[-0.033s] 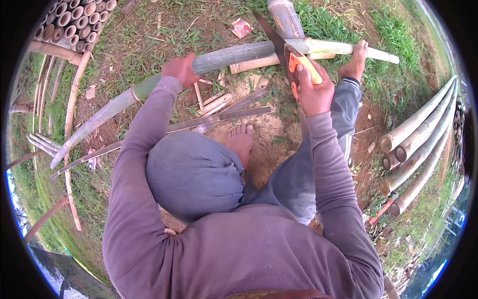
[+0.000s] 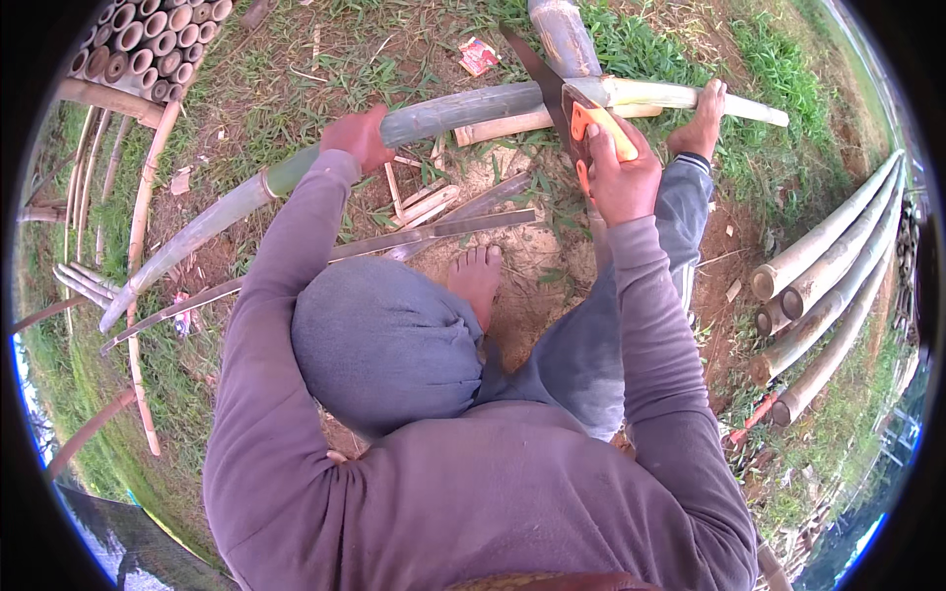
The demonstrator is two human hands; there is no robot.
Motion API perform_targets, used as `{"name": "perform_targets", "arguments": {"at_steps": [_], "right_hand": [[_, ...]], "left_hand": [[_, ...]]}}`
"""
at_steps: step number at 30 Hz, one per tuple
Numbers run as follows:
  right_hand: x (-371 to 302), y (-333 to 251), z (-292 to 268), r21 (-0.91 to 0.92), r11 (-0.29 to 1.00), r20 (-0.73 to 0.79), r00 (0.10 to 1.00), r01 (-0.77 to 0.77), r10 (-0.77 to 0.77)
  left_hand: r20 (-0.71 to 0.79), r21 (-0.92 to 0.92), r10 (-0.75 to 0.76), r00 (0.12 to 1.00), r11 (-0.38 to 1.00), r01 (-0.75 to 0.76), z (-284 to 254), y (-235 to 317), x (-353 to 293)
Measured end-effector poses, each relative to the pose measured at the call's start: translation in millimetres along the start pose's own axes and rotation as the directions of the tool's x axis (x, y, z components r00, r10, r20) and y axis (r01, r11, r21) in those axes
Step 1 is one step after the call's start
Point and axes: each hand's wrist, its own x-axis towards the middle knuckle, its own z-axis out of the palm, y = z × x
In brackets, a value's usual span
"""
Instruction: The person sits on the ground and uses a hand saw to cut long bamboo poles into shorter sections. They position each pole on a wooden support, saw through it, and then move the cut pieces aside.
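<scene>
A long green bamboo pole [image 2: 448,112] runs across in front of me, from low at the left to the right. My left hand [image 2: 358,138] is closed around it left of the middle. In my right hand [image 2: 624,175] is the orange handle of a handsaw [image 2: 537,67]. The saw's dark blade crosses the pole and points away from me, up and to the left. Whether its teeth are inside a cut cannot be made out. Beneath the pole lie a thick bamboo log [image 2: 566,37] and a shorter bamboo piece [image 2: 503,128]. My right foot [image 2: 702,120] presses against the pole's right part.
Split bamboo strips [image 2: 463,226] and short offcuts [image 2: 426,205] lie on sawdust near my left foot [image 2: 475,286]. Several bamboo poles [image 2: 823,256] rest at the right. Stacked bamboo tubes [image 2: 148,44] fill a rack at the far left. A red wrapper [image 2: 479,56] lies in the grass.
</scene>
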Motion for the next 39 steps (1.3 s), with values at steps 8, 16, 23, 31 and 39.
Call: {"name": "perform_targets", "arguments": {"at_steps": [8, 16, 23, 31, 39], "right_hand": [[-143.4, 34.7, -77.2, -0.064, 0.996, -0.042, 0.997, 0.068, -0.071], [-4.7, 43.6, -0.3, -0.059, 0.980, -0.082, 0.978, 0.188, -0.193], [-138.2, 49.9, -64.5, 0.007, 0.997, -0.080, 0.994, 0.080, -0.079], [4.1, 45.7, 10.6, -0.150, 0.956, -0.074, 0.961, 0.253, -0.266], [-132.6, 59.4, -58.0, 0.002, 0.992, -0.075, 0.989, 0.128, -0.127]], "left_hand": [[-0.049, 0.006, 0.024, 0.999, 1.000, -0.024, 7.0, -15.7, 7.2], [0.016, -0.025, 0.031, 0.999, 0.999, -0.031, 0.7, -12.3, 14.1], [-0.001, -0.014, 0.017, 1.000, 1.000, -0.017, 6.8, -21.2, 12.3], [0.076, 0.008, -0.018, 0.997, 1.000, 0.018, -7.2, -6.4, 14.3], [0.031, 0.039, 0.004, 1.000, 0.999, -0.005, -0.6, -14.4, 15.3]]}}
